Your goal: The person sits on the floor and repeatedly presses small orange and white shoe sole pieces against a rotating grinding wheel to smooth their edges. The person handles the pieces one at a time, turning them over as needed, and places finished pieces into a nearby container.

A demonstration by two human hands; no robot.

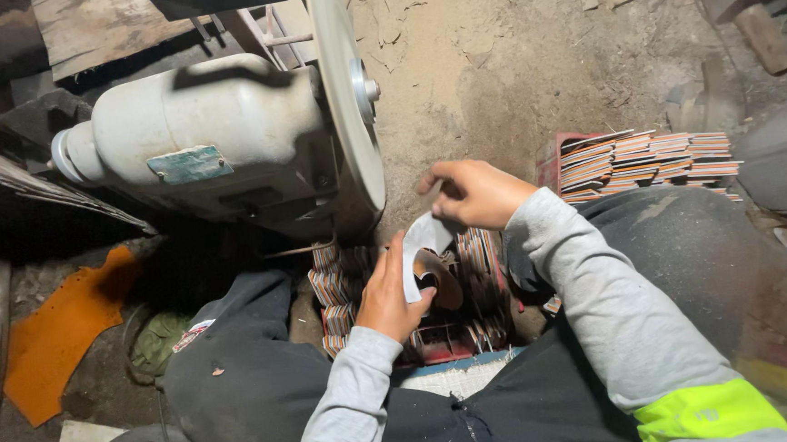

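Observation:
I hold a flat white cut piece (422,246) between both hands, just below a grinding wheel (347,96) on a grey motor (197,133). My left hand (389,294) grips its lower edge with thumb and fingers. My right hand (474,191) pinches its upper end. Under my hands a red crate (442,344) is packed with stacked striped pieces (334,284) standing on edge. A brownish curved piece (442,277) lies on top of them, beside my left hand.
A second stack of striped pieces (649,160) lies in a red tray on my right. An orange sheet scrap (59,332) lies on the dirt floor at the left. My knees (687,249) flank the crate. Wooden boards (99,25) and dark scrap surround the motor.

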